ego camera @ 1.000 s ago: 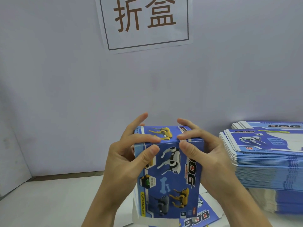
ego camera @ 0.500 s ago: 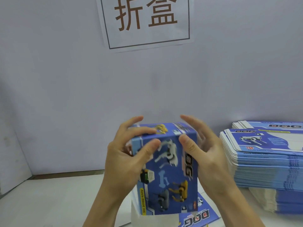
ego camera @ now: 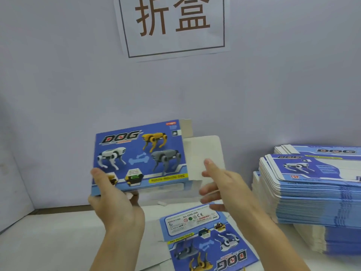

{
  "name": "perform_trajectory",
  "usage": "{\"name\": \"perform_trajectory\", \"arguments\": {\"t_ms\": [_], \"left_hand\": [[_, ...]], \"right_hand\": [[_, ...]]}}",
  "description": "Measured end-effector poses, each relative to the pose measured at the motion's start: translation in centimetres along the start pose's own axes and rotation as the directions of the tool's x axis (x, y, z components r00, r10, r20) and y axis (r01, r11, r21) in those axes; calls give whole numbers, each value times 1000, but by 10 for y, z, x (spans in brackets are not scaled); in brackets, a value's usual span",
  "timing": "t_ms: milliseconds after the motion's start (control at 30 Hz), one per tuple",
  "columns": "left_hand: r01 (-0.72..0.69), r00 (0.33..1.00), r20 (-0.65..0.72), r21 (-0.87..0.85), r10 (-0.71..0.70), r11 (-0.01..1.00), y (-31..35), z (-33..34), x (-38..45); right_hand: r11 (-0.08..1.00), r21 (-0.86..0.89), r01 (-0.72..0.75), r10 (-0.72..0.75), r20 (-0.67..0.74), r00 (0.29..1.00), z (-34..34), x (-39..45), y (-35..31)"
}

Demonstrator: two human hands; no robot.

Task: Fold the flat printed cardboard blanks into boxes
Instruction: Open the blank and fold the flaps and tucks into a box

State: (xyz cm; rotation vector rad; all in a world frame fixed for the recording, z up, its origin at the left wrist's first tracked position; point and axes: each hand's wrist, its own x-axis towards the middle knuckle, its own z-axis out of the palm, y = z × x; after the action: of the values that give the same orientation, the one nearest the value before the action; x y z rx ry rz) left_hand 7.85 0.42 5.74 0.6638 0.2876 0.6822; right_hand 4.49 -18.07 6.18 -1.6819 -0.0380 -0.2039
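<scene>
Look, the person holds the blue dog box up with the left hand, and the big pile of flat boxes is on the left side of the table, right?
Not quite. The left hand does hold the blue dog box up, but the big pile of flat boxes sits on the right side of the table, as the head view shows.

Blue box (ego camera: 139,155) — yellow, white, grey robot dogs, white flap (ego camera: 203,153), blue-printed blanks (ego camera: 312,184)

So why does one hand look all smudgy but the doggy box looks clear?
Head view: the right hand shows motion blur at its fingers, while the box held by the left hand prints fairly sharp; the stack of blanks softens toward the right edge; lighting is even, without glare.
</scene>
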Motion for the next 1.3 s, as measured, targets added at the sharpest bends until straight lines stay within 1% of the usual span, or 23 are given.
{"name": "perform_trajectory", "arguments": {"t_ms": [67,133,167,200,267,333,400,467,533,567,600,667,700,733,767,800,833,867,900,1000,1100,1167,1300], "left_hand": [[50,990,129,28,-53,998,-8,4,-10],[135,939,305,99,-159,986,-14,9,-22],[179,892,392,148,-224,973,-16,11,-26],[215,838,462,206,-289,955,-18,11,-29],[239,735,549,338,-397,910,-21,8,-32],[202,654,592,462,-470,864,-23,4,-34],[136,595,620,549,-511,824,-24,0,-34],[-3,556,638,642,-533,767,-19,-4,-27],[-185,534,636,731,-558,657,-10,-9,-20],[-232,535,645,733,-545,640,-6,-10,-16],[-225,558,658,707,-506,671,-2,-12,-11],[-161,649,663,599,-373,785,2,-12,-1],[-179,694,659,549,-291,816,2,-11,2],[-239,715,663,529,-221,814,2,-11,3],[-309,700,693,512,-173,801,1,-11,2],[-352,663,734,479,-146,804,-1,-12,-1],[-352,623,770,433,-138,830,-4,-12,-5],[-325,593,794,386,-132,863,-7,-12,-11],[-298,591,799,340,-108,892,-11,-11,-15],[-280,649,760,218,17,935,-19,-6,-27],[-329,707,702,217,88,919,-24,-4,-29],[-364,728,677,241,113,900,-27,-6,-26],[-460,713,689,319,131,829,-33,-10,-21]], "right_hand": [[989,139,-44,40,31,999,4,1,3],[915,403,24,-2,-55,998,3,2,4],[855,512,76,-15,-123,992,0,5,5],[804,580,130,-23,-189,982,-4,7,7],[745,638,196,-6,-287,958,-11,11,12],[724,663,192,56,-334,941,-13,14,18],[690,700,182,115,-355,928,-11,16,24],[639,741,208,111,-356,928,-9,18,29],[657,709,256,46,-377,925,-10,19,31],[698,657,286,-4,-395,919,-10,19,31],[746,586,318,-66,-409,910,-11,19,30],[829,417,373,-200,-401,894,-12,18,31],[857,338,389,-262,-365,894,-12,17,32],[876,275,397,-314,-301,901,-11,17,33],[887,229,401,-355,-216,909,-10,16,35],[896,196,399,-380,-125,916,-8,15,37],[904,174,392,-391,-43,920,-5,14,38],[906,162,390,-398,20,917,-2,12,39],[904,161,397,-410,56,910,1,11,40],[876,212,433,-457,75,886,3,10,41],[852,245,463,-496,94,864,5,9,43],[853,263,450,-489,104,866,9,9,43],[887,246,392,-430,124,895,10,12,50]]}}
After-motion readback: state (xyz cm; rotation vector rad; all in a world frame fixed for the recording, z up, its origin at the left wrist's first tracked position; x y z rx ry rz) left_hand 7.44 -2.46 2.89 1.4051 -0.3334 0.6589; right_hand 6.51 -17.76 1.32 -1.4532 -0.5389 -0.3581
